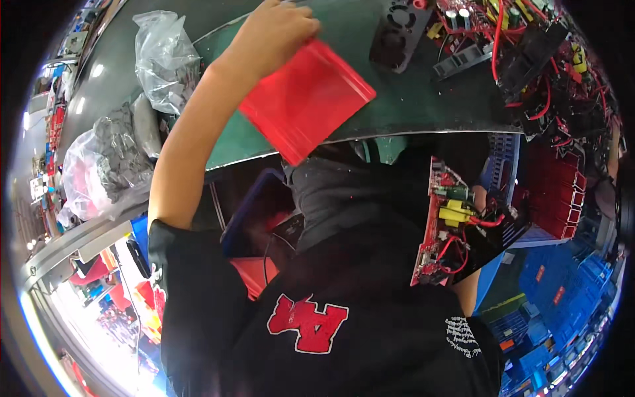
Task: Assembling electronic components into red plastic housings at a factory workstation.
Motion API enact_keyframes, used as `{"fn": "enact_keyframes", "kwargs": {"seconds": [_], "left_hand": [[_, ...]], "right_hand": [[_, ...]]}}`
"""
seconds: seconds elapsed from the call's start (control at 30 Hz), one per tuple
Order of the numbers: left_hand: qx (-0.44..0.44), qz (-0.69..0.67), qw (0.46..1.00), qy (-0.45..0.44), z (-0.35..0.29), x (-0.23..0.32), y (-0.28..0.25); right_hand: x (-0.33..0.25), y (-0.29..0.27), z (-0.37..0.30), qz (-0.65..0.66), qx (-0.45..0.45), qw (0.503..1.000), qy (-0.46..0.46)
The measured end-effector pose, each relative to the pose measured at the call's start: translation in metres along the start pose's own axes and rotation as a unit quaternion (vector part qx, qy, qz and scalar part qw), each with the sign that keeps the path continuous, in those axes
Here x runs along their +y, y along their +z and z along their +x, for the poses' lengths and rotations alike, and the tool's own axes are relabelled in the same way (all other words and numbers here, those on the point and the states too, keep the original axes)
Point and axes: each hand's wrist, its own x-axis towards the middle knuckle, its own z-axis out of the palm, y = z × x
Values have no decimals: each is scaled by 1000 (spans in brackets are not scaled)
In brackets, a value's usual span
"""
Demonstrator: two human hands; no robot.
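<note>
My left hand (279,32) reaches over the green work surface, fingers curled closed at the upper edge of a flat red casing panel (311,99). The panel has ridged edges, tilts toward me and overhangs the table's near edge. Low on my right, a red circuit board (430,228) stands on edge, with a yellow-wrapped part, red wires and a black finned plate. My right hand (479,197) grips this board from behind; only a little of the hand shows, the rest being hidden by the board.
Clear plastic bags (165,59) of grey parts lie at the left. A dark plate with fan openings (400,33) rests at the back, beside a heap of wired circuit boards (529,46). Red casings (552,192) stand in a bin at right, above blue crates (562,271).
</note>
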Motion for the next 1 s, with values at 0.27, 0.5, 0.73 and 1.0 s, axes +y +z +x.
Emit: {"fn": "enact_keyframes", "kwargs": {"seconds": [0.27, 0.5, 0.73, 1.0], "left_hand": [[3, -20, 998, -52, -43, -22, 3], [33, -30, 996, -71, -63, -25, 19], [95, -30, 995, 9, -52, -22, 19], [-95, 20, 988, -116, -38, 12, 20]], "right_hand": [[12, -100, -63, 67, 28, 995, 70], [49, -23, -50, -75, 120, 989, -50], [106, 32, 21, -24, 124, 951, -283], [84, 48, 1, -232, 269, 926, -130]]}}
